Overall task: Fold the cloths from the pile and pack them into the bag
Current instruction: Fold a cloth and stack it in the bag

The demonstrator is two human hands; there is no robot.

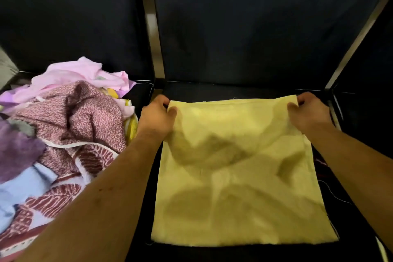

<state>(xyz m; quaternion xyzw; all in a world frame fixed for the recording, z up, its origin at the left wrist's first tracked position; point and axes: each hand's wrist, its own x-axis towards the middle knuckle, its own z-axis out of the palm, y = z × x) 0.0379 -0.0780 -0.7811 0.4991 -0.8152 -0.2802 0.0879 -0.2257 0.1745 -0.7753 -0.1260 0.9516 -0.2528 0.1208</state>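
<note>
Both bare forearms reach forward, well apart, with the left hand [156, 116] and right hand [308, 110] knuckles-up, each with thumb and curled fingers pinching a far corner of the cloth [240, 176].

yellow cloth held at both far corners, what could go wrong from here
The yellow cloth looks rumpled across its middle, so folding now could lock in creases. The left hand and right hand each pinch only a corner, so a grip may slip and skew the fold. The pile lies close on the left and might snag.

A spread cloth [240, 176] on table [234, 255], pile of cloths [70, 125] left of it, panels [255, 27] behind both.
</note>
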